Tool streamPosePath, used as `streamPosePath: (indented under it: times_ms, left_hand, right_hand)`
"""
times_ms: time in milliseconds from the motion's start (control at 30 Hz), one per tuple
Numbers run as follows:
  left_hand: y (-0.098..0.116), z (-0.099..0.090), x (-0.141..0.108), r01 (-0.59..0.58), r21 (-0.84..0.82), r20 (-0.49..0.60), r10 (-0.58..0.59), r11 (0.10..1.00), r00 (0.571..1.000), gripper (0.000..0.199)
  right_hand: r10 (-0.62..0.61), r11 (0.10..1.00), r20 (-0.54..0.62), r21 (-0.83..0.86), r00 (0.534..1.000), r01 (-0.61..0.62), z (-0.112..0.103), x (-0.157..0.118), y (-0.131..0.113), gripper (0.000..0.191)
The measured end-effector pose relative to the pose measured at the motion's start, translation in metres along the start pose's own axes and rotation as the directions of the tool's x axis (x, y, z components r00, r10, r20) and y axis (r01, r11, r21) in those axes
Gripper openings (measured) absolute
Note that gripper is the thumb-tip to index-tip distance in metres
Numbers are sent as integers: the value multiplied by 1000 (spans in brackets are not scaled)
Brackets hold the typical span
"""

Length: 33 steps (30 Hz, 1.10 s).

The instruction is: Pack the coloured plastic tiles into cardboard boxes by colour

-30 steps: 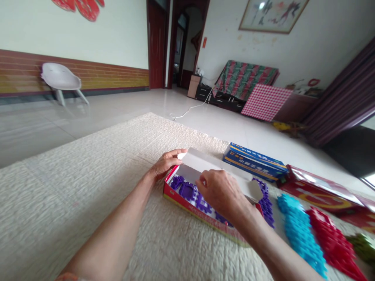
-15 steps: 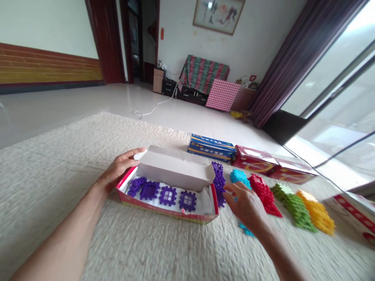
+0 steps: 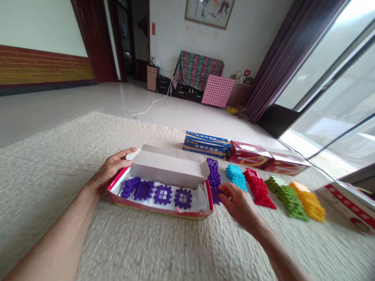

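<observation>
My left hand (image 3: pixel 115 169) grips the far left corner of an open cardboard box (image 3: pixel 158 212), thumb against its raised white lid flap (image 3: pixel 166 160). Inside, on a white lining, lie several purple plastic building blocks (image 3: pixel 163 194) with notched edges, some with window-like panes. Just right of the box, my right hand (image 3: pixel 238 201) has thumb and fingers pinched on a purple building block (image 3: pixel 216 196) at the near end of a purple row (image 3: pixel 213 173). Part of that block is hidden by the fingers and the box's end.
Rows of light blue blocks (image 3: pixel 236 177), red blocks (image 3: pixel 258 187), green blocks (image 3: pixel 288 199) and yellow blocks (image 3: pixel 309 203) lie on the beige rug (image 3: pixel 140 249). Behind them stand a blue box (image 3: pixel 206 146) and red boxes (image 3: pixel 249 154). A red-and-white box (image 3: pixel 348 207) lies far right.
My right hand has moved in toward the near end of the purple row and closed on a block there. The left hand keeps its hold on the box. The view has shifted slightly.
</observation>
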<state>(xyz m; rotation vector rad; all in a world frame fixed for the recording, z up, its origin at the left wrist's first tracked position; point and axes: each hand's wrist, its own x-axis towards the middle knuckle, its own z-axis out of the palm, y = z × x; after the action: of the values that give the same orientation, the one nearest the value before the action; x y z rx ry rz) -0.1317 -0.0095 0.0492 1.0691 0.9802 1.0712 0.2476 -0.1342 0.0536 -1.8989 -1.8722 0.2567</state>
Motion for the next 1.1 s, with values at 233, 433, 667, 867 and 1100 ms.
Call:
streamPosePath:
  times_ms: [233,433,667,867,1100]
  left_hand:
    - [-1,0,2,-1,-12,-10,1,1000,1000,62]
    - [1,2,0,-13,-12,-18,13,1000,1000,62]
    - [1,2,0,-3,0,-27,3,1000,1000,66]
    - [3,3,-2,-8,9,-20,8,1000,1000,67]
    - [1,2,1,-18,-20,-20,18,1000,1000,64]
  right_hand:
    - [34,997,259,59,965,-51,-13,-14,6,18]
    - [-37,995,269,-84,962,61,-4,-28,-5,30]
    - [-103,972,289,-174,952,158,-5,-35,-5,27]
    - [-122,961,414,-179,902,212,-29,-52,-15,42]
    - [-111,982,328,-107,938,154,-55,-45,-7,45]
